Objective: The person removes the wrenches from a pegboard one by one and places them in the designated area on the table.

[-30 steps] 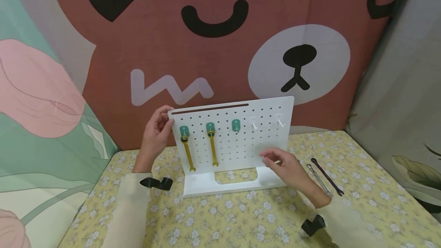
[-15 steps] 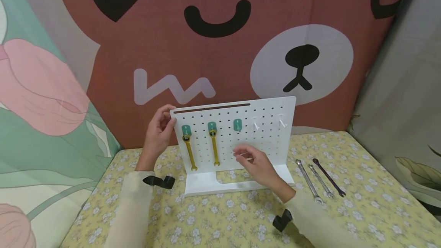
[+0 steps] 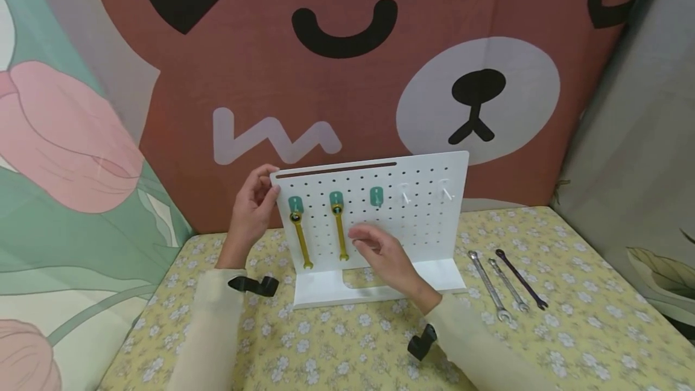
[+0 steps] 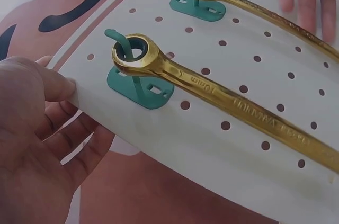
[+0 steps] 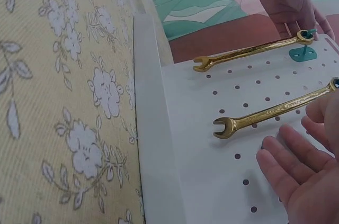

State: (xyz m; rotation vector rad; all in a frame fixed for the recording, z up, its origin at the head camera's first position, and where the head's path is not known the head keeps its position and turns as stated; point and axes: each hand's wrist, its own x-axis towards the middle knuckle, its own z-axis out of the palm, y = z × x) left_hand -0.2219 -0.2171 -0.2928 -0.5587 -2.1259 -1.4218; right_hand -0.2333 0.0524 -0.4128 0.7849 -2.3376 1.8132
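A white pegboard stands upright on its base. My left hand pinches its upper left corner, thumb in front and fingers behind. Two gold combination wrenches hang by their ring ends from green hooks: one on the far left, another to its right. My right hand hovers before the board, just right of the second wrench, fingers loosely bent and holding nothing. In the right wrist view the second wrench's open end shows beside those fingers, with a gap between.
A third green hook and two clear hooks bear nothing. On the flowered tablecloth to the right lie a larger silver wrench, a smaller silver one and a dark purple one.
My right hand has moved left across the front of the board toward the second wrench, uncovering the larger silver wrench on the table. My left hand keeps its grip on the corner.
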